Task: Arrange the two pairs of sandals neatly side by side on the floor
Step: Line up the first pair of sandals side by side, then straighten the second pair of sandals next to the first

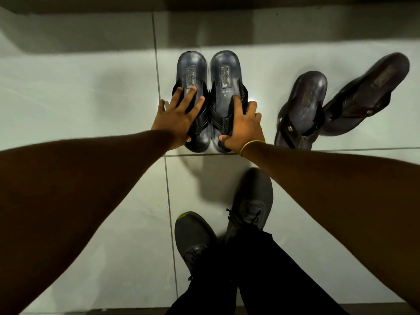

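Observation:
Two black sandals stand side by side on the white tiled floor, heels away from me: the left one [191, 67] and the right one [225, 69], touching along their inner edges. My left hand [176, 119] lies spread over the left sandal's strap, fingers apart, thumb at its toe end. My right hand [244, 127] grips the right sandal's strap, fingers wrapped over it. To the right lies a second dark brown pair: one sandal [303, 110] upright but tilted, the other [366, 94] angled away to the right, their toe ends overlapping.
My two grey sneakers [247, 201] [193, 235] and dark trouser legs stand on the floor just below the black pair. A dark step or ledge [204, 3] runs along the far edge. Grout lines cross the tiles [91, 87].

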